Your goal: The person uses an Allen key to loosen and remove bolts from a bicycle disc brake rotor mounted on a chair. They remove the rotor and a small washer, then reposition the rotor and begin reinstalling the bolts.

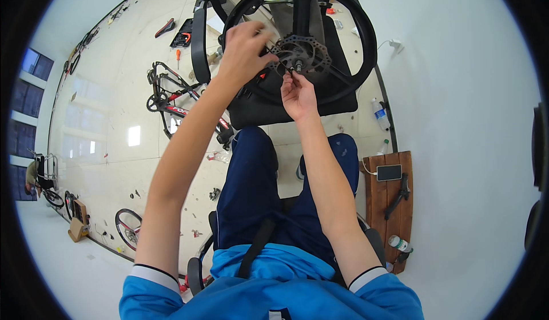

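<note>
A black wheel (366,37) with broad spokes lies on a black chair seat (337,100) in front of me. At its hub is a grey brake disc (320,57) with holes and a wavy edge. The threaded axle end (298,64) sticks up from the middle. My left hand (246,51) is over the left side of the wheel, beside the disc. Its fingers are slightly blurred, curved and apart from the thumb, with nothing clearly visible in them. My right hand (298,96) is palm up, its fingertips pinched just below the axle; what they hold is too small to tell.
A bicycle frame (177,111) lies on the floor at the left, with an orange-handled screwdriver (178,57), a tool case (183,34) and a saddle (165,28) beyond. At the right, a wooden bench (374,205) bears a phone (389,173) and a bottle (399,243).
</note>
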Demonstrator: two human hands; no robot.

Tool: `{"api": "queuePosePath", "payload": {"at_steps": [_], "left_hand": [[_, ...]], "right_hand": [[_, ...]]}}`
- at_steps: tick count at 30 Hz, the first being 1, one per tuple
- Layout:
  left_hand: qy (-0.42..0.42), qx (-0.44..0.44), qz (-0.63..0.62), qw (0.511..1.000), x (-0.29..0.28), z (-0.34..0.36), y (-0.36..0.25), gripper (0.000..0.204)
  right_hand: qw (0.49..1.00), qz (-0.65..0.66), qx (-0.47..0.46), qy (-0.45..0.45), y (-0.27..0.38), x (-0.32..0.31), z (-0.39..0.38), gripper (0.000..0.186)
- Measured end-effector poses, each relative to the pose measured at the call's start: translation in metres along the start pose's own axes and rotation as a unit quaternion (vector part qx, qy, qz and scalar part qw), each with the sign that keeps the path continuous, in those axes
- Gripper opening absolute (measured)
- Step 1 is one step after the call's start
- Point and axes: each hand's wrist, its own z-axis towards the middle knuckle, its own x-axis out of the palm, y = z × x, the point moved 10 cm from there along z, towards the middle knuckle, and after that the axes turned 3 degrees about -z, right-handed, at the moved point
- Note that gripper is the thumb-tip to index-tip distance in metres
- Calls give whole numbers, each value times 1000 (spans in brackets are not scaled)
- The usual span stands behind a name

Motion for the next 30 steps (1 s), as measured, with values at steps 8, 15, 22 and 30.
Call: {"api": "queuePosePath", "payload": {"at_steps": [8,15,22,30], "left_hand": [[-77,-360,-352,861,55,-35,47,18],[3,-213,-242,947,53,11,5,14],[-78,-462,-437,768,58,-40,42,20],[29,-464,-618,635,63,-113,-22,32]], "right_hand": [[998,8,10,68,-1,2,3,15],[999,36,31,16,-5,8,-3,15],[993,-112,28,-22,-17,7,-19,15],[954,-266,-104,-89,35,-54,-84,20]]}}
